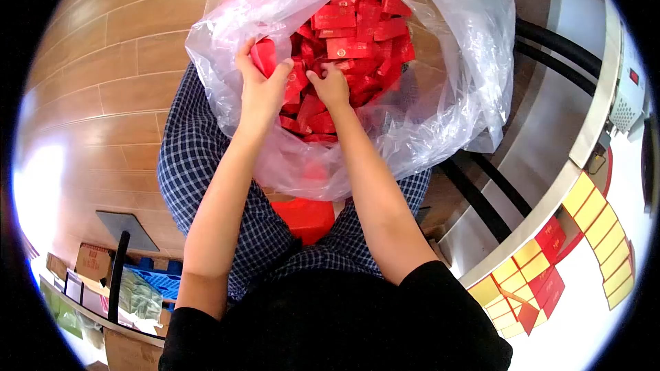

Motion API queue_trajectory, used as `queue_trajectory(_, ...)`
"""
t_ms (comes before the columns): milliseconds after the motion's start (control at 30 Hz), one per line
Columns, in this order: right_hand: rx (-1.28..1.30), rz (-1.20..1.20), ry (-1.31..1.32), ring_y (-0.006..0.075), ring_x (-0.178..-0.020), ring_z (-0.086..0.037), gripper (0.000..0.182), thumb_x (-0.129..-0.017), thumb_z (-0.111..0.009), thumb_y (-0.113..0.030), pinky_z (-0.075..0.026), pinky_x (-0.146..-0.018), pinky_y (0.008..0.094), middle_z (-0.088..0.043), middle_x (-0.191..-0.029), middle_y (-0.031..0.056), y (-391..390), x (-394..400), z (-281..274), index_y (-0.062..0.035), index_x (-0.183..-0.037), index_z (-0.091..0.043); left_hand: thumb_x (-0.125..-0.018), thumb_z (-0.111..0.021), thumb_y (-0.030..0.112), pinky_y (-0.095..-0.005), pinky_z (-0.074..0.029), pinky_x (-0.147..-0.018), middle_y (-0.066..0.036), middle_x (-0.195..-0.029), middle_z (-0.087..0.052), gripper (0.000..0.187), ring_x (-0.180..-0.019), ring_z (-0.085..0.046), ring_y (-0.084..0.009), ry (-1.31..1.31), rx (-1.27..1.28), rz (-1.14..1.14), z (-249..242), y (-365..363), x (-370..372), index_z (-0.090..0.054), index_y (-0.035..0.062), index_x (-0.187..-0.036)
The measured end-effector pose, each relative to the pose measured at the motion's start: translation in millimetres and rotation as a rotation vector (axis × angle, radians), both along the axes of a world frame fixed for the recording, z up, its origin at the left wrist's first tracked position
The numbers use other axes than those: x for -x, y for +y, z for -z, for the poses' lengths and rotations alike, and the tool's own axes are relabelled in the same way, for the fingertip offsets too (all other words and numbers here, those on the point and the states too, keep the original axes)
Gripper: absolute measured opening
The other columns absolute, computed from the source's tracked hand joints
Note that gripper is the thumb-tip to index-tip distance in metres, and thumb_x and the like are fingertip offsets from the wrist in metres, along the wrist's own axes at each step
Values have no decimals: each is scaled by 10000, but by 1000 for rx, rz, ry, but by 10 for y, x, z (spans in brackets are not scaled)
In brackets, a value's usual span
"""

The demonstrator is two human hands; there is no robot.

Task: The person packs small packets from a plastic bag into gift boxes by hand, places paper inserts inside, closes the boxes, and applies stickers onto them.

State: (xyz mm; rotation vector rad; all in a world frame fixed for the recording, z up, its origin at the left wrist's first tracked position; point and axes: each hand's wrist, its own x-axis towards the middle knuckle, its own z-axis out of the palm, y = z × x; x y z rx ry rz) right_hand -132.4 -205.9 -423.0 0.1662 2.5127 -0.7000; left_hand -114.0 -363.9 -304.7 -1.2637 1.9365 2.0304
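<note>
Your left hand (pixel 260 93) grips one red packet (pixel 263 57); your right hand (pixel 331 86) digs, fingers curled, among red packets (pixel 357 27) filling the clear plastic bag (pixel 440 117) – most remain.

Small flat red boxes (pixel 354 34) heaped loosely inside an open clear plastic bag (pixel 454 96).

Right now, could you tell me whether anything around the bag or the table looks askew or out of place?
One red card on the table lies tilted across the neat rows of yellow cards. Inside the clear plastic bag, the red packets sit jumbled where the left hand and right hand dig. Nothing has spilled.
</note>
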Motion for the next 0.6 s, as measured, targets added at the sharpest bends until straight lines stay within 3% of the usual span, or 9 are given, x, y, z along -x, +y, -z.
queue_trajectory(67,-5,40,19,397,-945,-619,360,-845,-634,-305,-499,-784,475,-659,-957,217,59,-36,79,-36,-1085,-630,-800,-688,224,-361,-365,-1015,-220,-1285,-446,736,-1197,-461,-291,2,-30,11,37,17,-4,-272,42,-1379)
queue_trajectory(133,-15,99,108,432,-858,-621,237,-889,-564,-218,-496,-755,499,-653,-892,240,105,61,-17,-51,-1031,-654,-800,-690,229,-358,-370,-1011,-220,-1288,-447,733,-1191,-467,-289,8,-63,6,79,27,-24,-278,42,-1376)
queue_trajectory(233,193,86,294,408,-900,-624,252,-897,-567,-205,-493,-798,438,-647,-964,241,237,306,-229,-33,-1068,-636,-799,-696,252,-357,-385,-997,-210,-1290,-455,731,-1169,-485,-275,11,-97,16,55,40,-7,-286,39,-1366)
queue_trajectory(300,418,82,233,335,-878,-647,252,-916,-566,-208,-493,-805,373,-659,-952,219,308,474,-503,-17,-1070,-626,-827,-691,295,-363,-401,-988,-187,-1278,-469,716,-1159,-494,-257,-110,-126,47,-146,25,45,-290,41,-1363)
queue_trajectory(333,610,145,54,199,-866,-631,248,-941,-561,-214,-481,-807,306,-680,-950,117,328,526,-575,-15,-1074,-625,-827,-691,295,-363,-401,-988,-187,-1278,-469,716,-1159,-494,-257,-106,-129,46,-223,33,72,-290,41,-1363)
queue_trajectory(367,608,143,57,199,-866,-631,248,-941,-561,-214,-481,-807,306,-680,-950,117,321,520,-644,-15,-1074,-625,-842,-684,318,-363,-408,-983,-174,-1274,-471,704,-1157,-498,-251,-128,-283,14,-292,46,101,-293,46,-1361)
queue_trajectory(433,922,348,-301,104,-912,-577,250,-958,-553,-214,-458,-833,264,-651,-984,14,112,509,-1098,-21,-1104,-616,-858,-677,341,-363,-415,-978,-162,-1270,-473,693,-1154,-502,-246,-148,-437,-17,-423,75,136,-296,50,-1359)
queue_trajectory(500,889,153,-287,87,-944,-541,233,-961,-553,-200,-436,-866,251,-609,-999,-6,-75,443,-1231,-28,-1113,-593,-885,-652,369,-356,-437,-957,-138,-1267,-476,669,-1147,-513,-230,-160,-681,-35,-534,111,150,-295,60,-1359)
queue_trajectory(600,892,153,-209,119,-967,-541,238,-966,-537,-219,-435,-866,269,-605,-1012,45,-301,349,-1109,-21,-1093,-579,-883,-656,362,-361,-452,-947,-101,-1271,-495,650,-1141,-529,-213,-119,-672,-64,-387,149,117,-321,81,-1365)
